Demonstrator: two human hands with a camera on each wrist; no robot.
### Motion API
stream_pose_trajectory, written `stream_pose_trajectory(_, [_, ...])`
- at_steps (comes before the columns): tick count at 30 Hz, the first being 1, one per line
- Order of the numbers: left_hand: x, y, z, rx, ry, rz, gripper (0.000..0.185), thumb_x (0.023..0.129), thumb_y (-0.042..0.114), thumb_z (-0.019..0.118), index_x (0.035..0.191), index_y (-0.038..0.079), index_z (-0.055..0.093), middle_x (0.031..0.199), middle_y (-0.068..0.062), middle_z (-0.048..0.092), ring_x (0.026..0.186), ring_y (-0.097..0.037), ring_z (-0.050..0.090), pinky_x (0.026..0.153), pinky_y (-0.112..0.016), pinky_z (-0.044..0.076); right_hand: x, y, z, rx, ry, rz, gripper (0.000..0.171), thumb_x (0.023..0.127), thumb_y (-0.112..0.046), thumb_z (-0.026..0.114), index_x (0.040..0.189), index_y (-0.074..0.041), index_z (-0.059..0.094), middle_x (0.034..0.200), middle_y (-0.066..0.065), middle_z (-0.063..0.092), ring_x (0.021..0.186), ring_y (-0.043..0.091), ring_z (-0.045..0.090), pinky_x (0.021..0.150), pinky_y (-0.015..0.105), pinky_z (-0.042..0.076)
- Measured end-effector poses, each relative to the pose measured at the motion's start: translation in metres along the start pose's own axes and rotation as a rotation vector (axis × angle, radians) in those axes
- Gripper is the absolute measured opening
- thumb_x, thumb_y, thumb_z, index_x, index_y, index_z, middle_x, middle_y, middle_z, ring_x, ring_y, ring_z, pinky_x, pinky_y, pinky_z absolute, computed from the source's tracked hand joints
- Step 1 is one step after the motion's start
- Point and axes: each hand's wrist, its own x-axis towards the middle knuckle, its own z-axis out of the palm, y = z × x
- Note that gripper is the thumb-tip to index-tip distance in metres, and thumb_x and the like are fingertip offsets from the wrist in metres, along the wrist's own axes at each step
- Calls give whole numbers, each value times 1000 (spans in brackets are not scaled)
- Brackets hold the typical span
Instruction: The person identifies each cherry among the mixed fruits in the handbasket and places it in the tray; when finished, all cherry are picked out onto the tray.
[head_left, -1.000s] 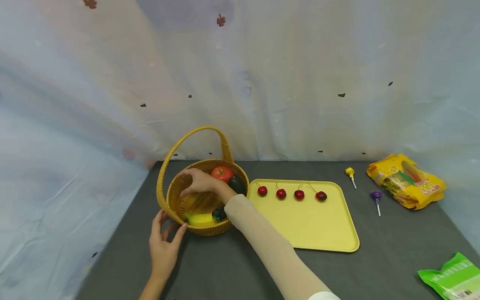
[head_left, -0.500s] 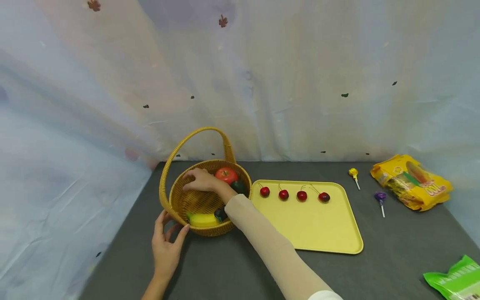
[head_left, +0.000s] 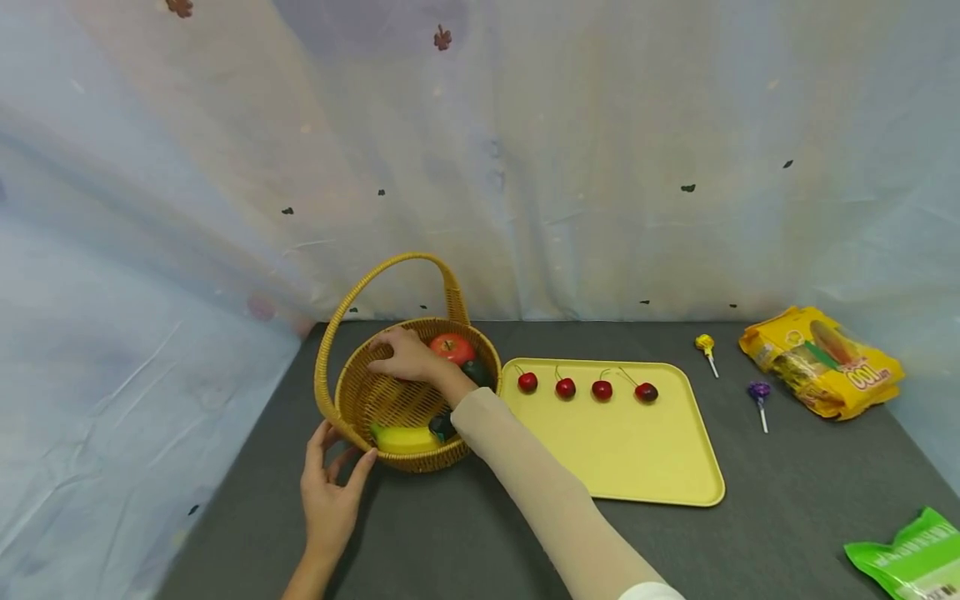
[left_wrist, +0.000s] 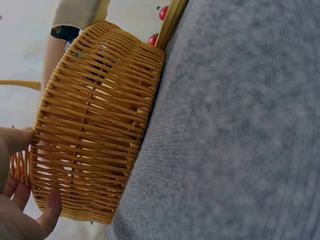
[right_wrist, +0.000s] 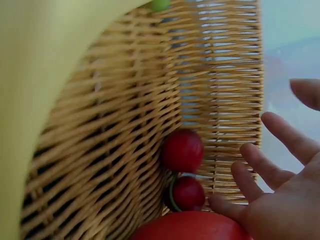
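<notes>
At the left of the table stands a yellow wicker basket (head_left: 435, 462) with a tall handle. My left hand (head_left: 330, 500) grips its rim beside the near foot of the handle; in the left wrist view the thumb lies on the outer wicker wall (left_wrist: 90, 125). My right hand (head_left: 408, 357) reaches over the basket, fingers apart and holding nothing visible. In the right wrist view two cherries, one (right_wrist: 183, 150) above the other (right_wrist: 187, 194), lie against the inner wall near those fingers. A red apple (head_left: 452, 348), a dark green fruit (head_left: 477, 372) and a banana (head_left: 405, 440) also lie inside.
Right beside the basket is a yellow tray (head_left: 645, 458) with several cherries in a row along its far side. Farther right lie a yellow lollipop (head_left: 705, 343), a purple lollipop (head_left: 760, 392), a yellow snack bag (head_left: 825, 362) and a green packet (head_left: 915, 558).
My right hand has shifted slightly away from me inside the basket's outline, its thumb and fingers a little closer together. My left hand keeps its hold on the basket.
</notes>
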Motion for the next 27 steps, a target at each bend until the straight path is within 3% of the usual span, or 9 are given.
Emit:
stream_pose_trajectory(3, [1, 5, 0, -3, -4, 5, 72, 81, -20, 70, 145, -8, 41, 128, -8, 49, 116, -12, 49, 89, -16, 53, 0, -2, 0, -106, -42, 42, 41, 99, -37, 60, 133, -13, 62, 143, 8, 47, 136, 30, 37, 108, 40, 42])
stream_pose_trajectory(7, [1, 9, 1, -15, -10, 15, 71, 82, -20, 70, 145, -9, 41, 128, -9, 50, 115, -11, 49, 89, -16, 53, -1, -3, -1, -128, -66, 70, 43, 98, -38, 63, 133, -13, 62, 142, 9, 47, 134, 30, 40, 105, 39, 44])
stream_pose_trajectory(12, [1, 11, 1, -24, -3, 26, 70, 81, -22, 69, 144, -10, 41, 127, -9, 50, 115, -11, 49, 89, -16, 53, 0, -3, -2, -182, -126, 23, 43, 94, -25, 71, 134, -12, 61, 141, 8, 49, 131, 27, 42, 105, 36, 42])
stream_pose_trajectory(17, [2, 11, 1, -25, -4, 35, 70, 81, -22, 69, 144, -11, 40, 126, -13, 50, 115, -11, 49, 89, -16, 53, 0, 0, 0, -214, -284, 7, 33, 90, -12, 75, 122, -16, 70, 128, -1, 61, 120, 20, 48, 101, 30, 41])
stream_pose_trajectory(20, [2, 13, 1, -19, -4, 31, 69, 81, -22, 69, 144, -12, 40, 126, -18, 50, 114, -11, 50, 88, -15, 53, -1, 1, 1, -203, -350, 9, 27, 90, -2, 71, 112, -17, 74, 115, -4, 66, 114, 17, 51, 99, 28, 43])
stream_pose_trajectory(22, [2, 12, 1, -16, -3, 34, 69, 81, -22, 69, 144, -12, 40, 125, -21, 50, 115, -10, 49, 88, -15, 53, -2, 2, 2, -155, -364, -5, 32, 89, 8, 65, 111, -13, 74, 112, -1, 67, 109, 16, 56, 95, 26, 48])
stream_pose_trajectory(25, [2, 14, 0, -13, -6, 28, 69, 81, -21, 69, 143, -12, 41, 124, -29, 48, 114, -10, 49, 88, -15, 53, -3, 2, 3, -25, -395, -7, 42, 85, 20, 58, 115, -6, 71, 113, 7, 67, 101, 17, 62, 79, 27, 58])
stream_pose_trajectory(27, [2, 14, 0, -9, -5, 27, 68, 81, -21, 69, 143, -12, 41, 124, -28, 49, 114, -10, 50, 88, -15, 53, -3, 2, 3, 43, -413, -1, 46, 83, 24, 55, 117, -3, 69, 113, 11, 67, 94, 18, 64, 70, 30, 60])
